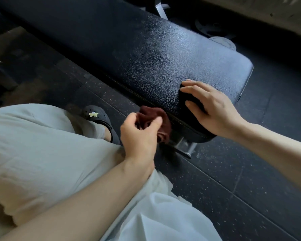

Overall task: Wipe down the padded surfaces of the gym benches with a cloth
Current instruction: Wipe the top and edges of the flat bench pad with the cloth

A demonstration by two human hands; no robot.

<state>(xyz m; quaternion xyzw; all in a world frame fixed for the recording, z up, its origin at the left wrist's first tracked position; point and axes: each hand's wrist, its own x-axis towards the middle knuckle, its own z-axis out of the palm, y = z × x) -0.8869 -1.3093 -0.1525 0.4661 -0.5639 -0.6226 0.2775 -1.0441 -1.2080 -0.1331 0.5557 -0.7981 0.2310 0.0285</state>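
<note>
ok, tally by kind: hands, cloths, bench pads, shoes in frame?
Hands: 2, left hand and right hand
Cloths: 1, dark red cloth
Bench pads: 1, black bench pad
Shoes: 1, dark clog
Total: 5

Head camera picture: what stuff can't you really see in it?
- Bench pad: its far end runs off the top-left edge.
- Bench frame: mostly hidden under the pad.
- Dark red cloth: partly covered by the left hand gripping it.
- Dark thing under the right hand: too hidden to identify.
- Round object behind the bench: blurred.
</note>
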